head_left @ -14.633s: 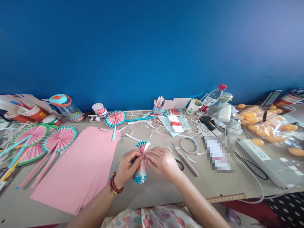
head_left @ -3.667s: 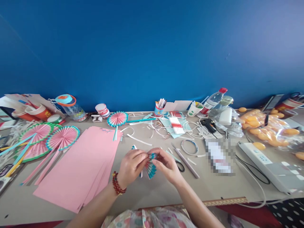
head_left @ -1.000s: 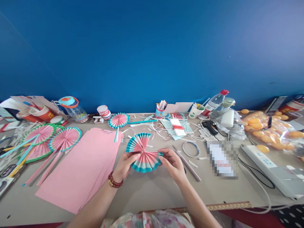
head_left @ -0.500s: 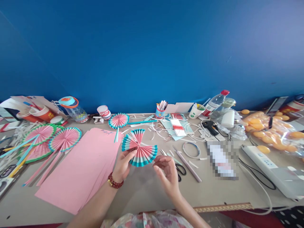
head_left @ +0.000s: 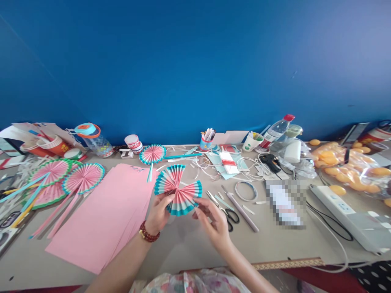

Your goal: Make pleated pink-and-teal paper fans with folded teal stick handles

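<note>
The left hand (head_left: 160,211) pinches the pleated paper fan (head_left: 185,197) close to its centre, thumb on top and fingers underneath. The right hand (head_left: 213,221) has its fingers curled at the lower-right turquoise rim; whether they pinch the paper or only brush it I cannot tell. The fan is held above the desk (head_left: 180,252), about midway along its near edge, spread into two sectors with an open gap at the upper right.

The likeliest trouble is in the folds: a harder press of the left thumb could flatten the pleats, and an uneven pull at the rim could tear the paper or twist the centre out of line.

Just beyond the right hand, which hides part of them, lie black-handled scissors (head_left: 232,215); a sideways sweep could knock them. Next is a slim mauve stick (head_left: 242,211), with loose paper strips (head_left: 248,209) beside it that might catch on a sleeve or fingers. Left of the fan, pink sheets (head_left: 104,219) take up much of the surface toward the near edge and could be creased by the left forearm.

Toward the far edge, a round fan (head_left: 152,154) and a black glue gun (head_left: 271,163) crowd the space. A power strip (head_left: 342,207) fills the right part, its white cable (head_left: 345,254) looping over the near edge, where it might snag.
</note>
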